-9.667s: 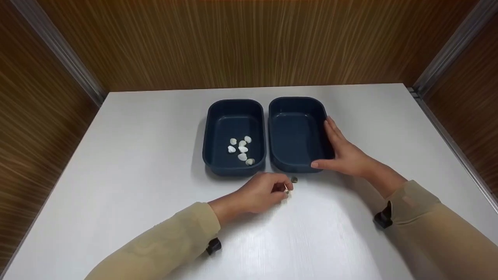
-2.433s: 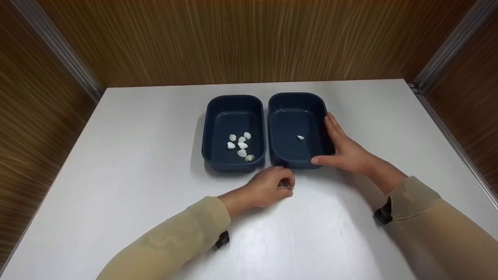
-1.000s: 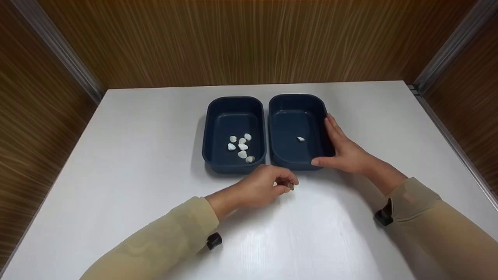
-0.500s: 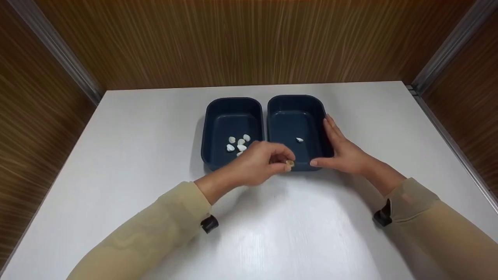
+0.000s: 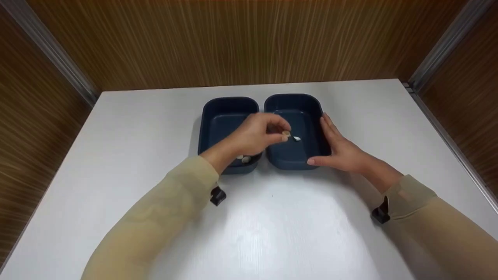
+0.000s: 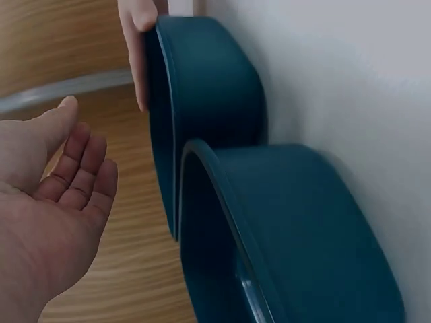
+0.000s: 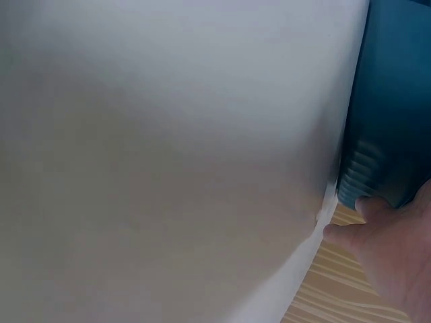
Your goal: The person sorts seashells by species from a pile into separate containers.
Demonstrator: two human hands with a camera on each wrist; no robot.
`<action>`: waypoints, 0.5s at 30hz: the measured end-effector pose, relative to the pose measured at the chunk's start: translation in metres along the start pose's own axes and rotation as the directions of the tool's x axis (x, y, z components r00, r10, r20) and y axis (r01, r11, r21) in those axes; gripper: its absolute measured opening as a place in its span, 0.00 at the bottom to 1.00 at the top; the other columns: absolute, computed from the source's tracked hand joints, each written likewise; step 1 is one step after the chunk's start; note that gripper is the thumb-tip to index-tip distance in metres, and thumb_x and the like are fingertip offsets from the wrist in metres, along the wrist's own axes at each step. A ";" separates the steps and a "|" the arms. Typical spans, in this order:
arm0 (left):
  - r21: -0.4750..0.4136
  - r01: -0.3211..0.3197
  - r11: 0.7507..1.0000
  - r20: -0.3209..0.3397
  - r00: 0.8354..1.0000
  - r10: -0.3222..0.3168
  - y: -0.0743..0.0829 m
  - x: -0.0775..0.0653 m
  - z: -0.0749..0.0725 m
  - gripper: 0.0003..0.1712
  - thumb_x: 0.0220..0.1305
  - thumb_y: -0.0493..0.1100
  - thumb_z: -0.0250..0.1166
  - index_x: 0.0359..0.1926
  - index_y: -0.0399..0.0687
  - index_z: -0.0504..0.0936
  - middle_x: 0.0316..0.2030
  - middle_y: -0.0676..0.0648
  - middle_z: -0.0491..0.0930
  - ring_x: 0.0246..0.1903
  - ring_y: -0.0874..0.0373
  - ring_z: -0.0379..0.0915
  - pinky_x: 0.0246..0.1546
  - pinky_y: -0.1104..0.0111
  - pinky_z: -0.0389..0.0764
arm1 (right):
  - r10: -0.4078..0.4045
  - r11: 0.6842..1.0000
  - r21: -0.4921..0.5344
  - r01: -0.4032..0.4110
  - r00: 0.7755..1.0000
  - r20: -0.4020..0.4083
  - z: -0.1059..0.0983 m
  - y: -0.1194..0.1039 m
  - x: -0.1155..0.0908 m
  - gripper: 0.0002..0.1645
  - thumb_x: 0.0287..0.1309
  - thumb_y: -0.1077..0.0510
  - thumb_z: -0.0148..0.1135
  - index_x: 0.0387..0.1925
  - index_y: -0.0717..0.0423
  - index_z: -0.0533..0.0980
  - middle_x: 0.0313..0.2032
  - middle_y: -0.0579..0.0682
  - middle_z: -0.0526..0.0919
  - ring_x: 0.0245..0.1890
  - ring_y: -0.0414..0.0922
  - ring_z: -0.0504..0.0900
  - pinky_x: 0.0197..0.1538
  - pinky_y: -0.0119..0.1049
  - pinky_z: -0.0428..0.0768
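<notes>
Above the right dark blue container (image 5: 290, 165), my left hand (image 5: 253, 134) pinches a small tan shell (image 5: 286, 133) between thumb and fingertips. A white shell (image 5: 297, 139) lies on that container's floor. My right hand (image 5: 344, 154) rests against the outside of the same container, fingers straight along its right wall and thumb at the front corner. Left of it stands a matching container (image 5: 229, 104). Two shells (image 5: 246, 159) show at its front, while my left hand and forearm hide the others. In the left wrist view, my left hand (image 6: 60, 195) is beside the containers, its held shell out of sight.
Both containers stand side by side on a white table (image 5: 249, 229), a narrow gap between them. A wood-grain panel (image 5: 249, 42) rises behind the table, with more panels left and right. A black wrist camera (image 5: 218, 195) sits under the left cuff.
My left hand has lifted the tan shell from the table and carried it forward over the right container. The white shell there arrived earlier. My right hand keeps its place.
</notes>
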State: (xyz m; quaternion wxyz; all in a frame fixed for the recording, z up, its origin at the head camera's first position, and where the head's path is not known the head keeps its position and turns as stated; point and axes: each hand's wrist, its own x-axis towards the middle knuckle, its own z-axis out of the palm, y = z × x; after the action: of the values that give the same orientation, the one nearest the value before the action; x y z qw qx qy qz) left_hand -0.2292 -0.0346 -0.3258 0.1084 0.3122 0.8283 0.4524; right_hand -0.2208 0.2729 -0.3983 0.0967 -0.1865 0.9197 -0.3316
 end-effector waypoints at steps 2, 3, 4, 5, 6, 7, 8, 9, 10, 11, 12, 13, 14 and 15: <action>-0.013 0.021 1.000 -0.013 1.000 -0.021 -0.004 0.008 -0.002 0.12 0.73 0.39 0.71 0.54 0.42 0.87 0.46 0.50 0.85 0.46 0.57 0.81 0.49 0.70 0.82 | -0.004 1.000 0.003 0.004 1.000 -0.005 0.000 -0.001 0.001 0.77 0.61 0.38 0.77 0.86 0.45 0.28 0.84 0.40 0.22 0.84 0.52 0.31 0.78 0.67 0.48; -0.020 0.030 0.999 -0.018 0.999 -0.031 -0.006 0.012 -0.003 0.12 0.73 0.39 0.71 0.54 0.42 0.87 0.46 0.50 0.85 0.46 0.57 0.81 0.49 0.70 0.82 | -0.002 1.000 0.003 0.002 1.000 -0.007 0.000 -0.001 0.002 0.76 0.61 0.38 0.77 0.86 0.45 0.29 0.84 0.40 0.22 0.84 0.52 0.31 0.78 0.67 0.48; -0.028 0.040 0.999 -0.025 0.999 -0.041 -0.007 0.016 -0.004 0.12 0.73 0.38 0.71 0.54 0.42 0.87 0.46 0.50 0.85 0.46 0.57 0.81 0.49 0.70 0.82 | 0.000 1.000 0.006 0.000 1.000 -0.009 -0.001 -0.002 0.002 0.76 0.61 0.39 0.77 0.86 0.45 0.29 0.84 0.40 0.22 0.84 0.52 0.31 0.78 0.67 0.48; -0.034 0.046 0.998 -0.029 0.998 -0.047 -0.010 0.019 -0.004 0.12 0.73 0.38 0.71 0.54 0.42 0.88 0.46 0.49 0.86 0.46 0.57 0.81 0.49 0.70 0.82 | 0.003 1.000 0.008 -0.003 1.000 -0.009 -0.001 -0.002 0.002 0.77 0.60 0.39 0.77 0.86 0.45 0.29 0.84 0.40 0.23 0.84 0.52 0.31 0.78 0.67 0.47; -0.038 0.052 0.998 -0.032 0.998 -0.053 -0.012 0.023 -0.004 0.12 0.72 0.38 0.71 0.54 0.42 0.88 0.46 0.49 0.86 0.46 0.57 0.81 0.50 0.70 0.82 | 0.005 1.000 0.009 -0.005 1.000 -0.007 -0.001 -0.002 0.001 0.77 0.60 0.38 0.77 0.86 0.45 0.29 0.84 0.40 0.23 0.84 0.52 0.31 0.78 0.67 0.47; -0.042 0.058 0.997 -0.032 0.998 -0.059 -0.014 0.026 -0.003 0.12 0.72 0.38 0.71 0.54 0.42 0.88 0.46 0.49 0.86 0.46 0.58 0.81 0.50 0.70 0.81 | 0.007 1.000 0.009 -0.007 1.000 -0.005 -0.001 -0.002 0.001 0.77 0.60 0.38 0.77 0.86 0.44 0.29 0.84 0.39 0.23 0.84 0.52 0.31 0.78 0.67 0.47; -0.041 0.062 0.997 -0.032 0.997 -0.064 -0.016 0.028 -0.003 0.12 0.72 0.38 0.71 0.54 0.42 0.88 0.46 0.49 0.85 0.47 0.58 0.81 0.51 0.70 0.81 | 0.010 1.000 0.008 -0.010 1.000 -0.003 -0.001 -0.003 0.001 0.77 0.60 0.38 0.77 0.86 0.44 0.29 0.84 0.39 0.23 0.84 0.52 0.31 0.78 0.67 0.47; -0.039 0.066 0.997 -0.031 0.997 -0.067 -0.018 0.031 -0.003 0.12 0.72 0.38 0.71 0.54 0.42 0.88 0.46 0.49 0.85 0.47 0.58 0.81 0.51 0.70 0.81 | 0.012 1.000 0.010 -0.011 1.000 -0.002 -0.001 -0.003 0.001 0.77 0.60 0.38 0.77 0.86 0.44 0.29 0.84 0.39 0.22 0.84 0.52 0.31 0.78 0.67 0.47; -0.033 0.070 0.997 -0.029 0.997 -0.071 -0.019 0.033 -0.002 0.12 0.72 0.38 0.71 0.54 0.43 0.88 0.47 0.49 0.85 0.48 0.57 0.80 0.52 0.70 0.81 | 0.012 1.000 0.010 -0.012 1.000 0.002 -0.002 -0.003 0.002 0.77 0.60 0.38 0.77 0.86 0.43 0.29 0.84 0.38 0.22 0.84 0.52 0.31 0.78 0.68 0.47; -0.030 0.073 0.997 -0.025 0.997 -0.074 -0.021 0.035 -0.002 0.12 0.73 0.38 0.71 0.54 0.42 0.88 0.47 0.49 0.85 0.48 0.57 0.80 0.52 0.70 0.80 | 0.015 1.000 0.009 -0.015 1.000 0.003 -0.002 -0.003 0.002 0.77 0.60 0.37 0.77 0.86 0.43 0.29 0.84 0.38 0.22 0.84 0.52 0.31 0.78 0.67 0.47; -0.021 0.077 0.997 -0.022 0.997 -0.077 -0.023 0.037 -0.001 0.13 0.73 0.39 0.71 0.55 0.42 0.87 0.48 0.49 0.85 0.48 0.57 0.80 0.52 0.71 0.80 | 0.017 1.000 0.008 -0.017 1.000 0.004 -0.002 -0.003 0.002 0.77 0.60 0.37 0.77 0.86 0.42 0.29 0.84 0.38 0.22 0.84 0.52 0.31 0.78 0.68 0.47; -0.014 0.080 0.997 -0.019 0.997 -0.081 -0.024 0.039 -0.001 0.12 0.73 0.39 0.71 0.55 0.43 0.88 0.48 0.49 0.85 0.49 0.58 0.79 0.53 0.71 0.80 | 0.019 1.000 0.007 -0.019 1.000 0.005 -0.002 -0.003 0.002 0.77 0.59 0.37 0.77 0.86 0.42 0.28 0.84 0.38 0.22 0.84 0.52 0.31 0.78 0.68 0.48; -0.004 0.082 0.997 -0.018 0.996 -0.082 -0.025 0.040 0.000 0.13 0.73 0.39 0.70 0.55 0.43 0.87 0.49 0.49 0.85 0.49 0.58 0.79 0.53 0.71 0.80 | 0.021 1.000 0.009 -0.021 1.000 0.004 -0.002 -0.003 0.002 0.77 0.59 0.36 0.77 0.86 0.41 0.28 0.84 0.37 0.22 0.84 0.51 0.31 0.78 0.68 0.47; 0.006 0.085 0.996 -0.017 0.996 -0.085 -0.027 0.042 0.001 0.13 0.73 0.40 0.70 0.56 0.43 0.87 0.49 0.49 0.85 0.49 0.58 0.79 0.53 0.71 0.79 | 0.021 1.000 0.009 -0.021 1.000 0.005 -0.002 -0.003 0.003 0.77 0.59 0.36 0.77 0.86 0.41 0.28 0.84 0.37 0.22 0.84 0.51 0.31 0.78 0.67 0.47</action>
State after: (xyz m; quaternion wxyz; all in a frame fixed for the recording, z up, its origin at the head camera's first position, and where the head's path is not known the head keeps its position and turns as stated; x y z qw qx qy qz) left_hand -0.2726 -0.0186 -0.3440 0.1195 0.2734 0.8432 0.4472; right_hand -0.2228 0.2709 -0.3954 0.1031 -0.1772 0.9199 -0.3343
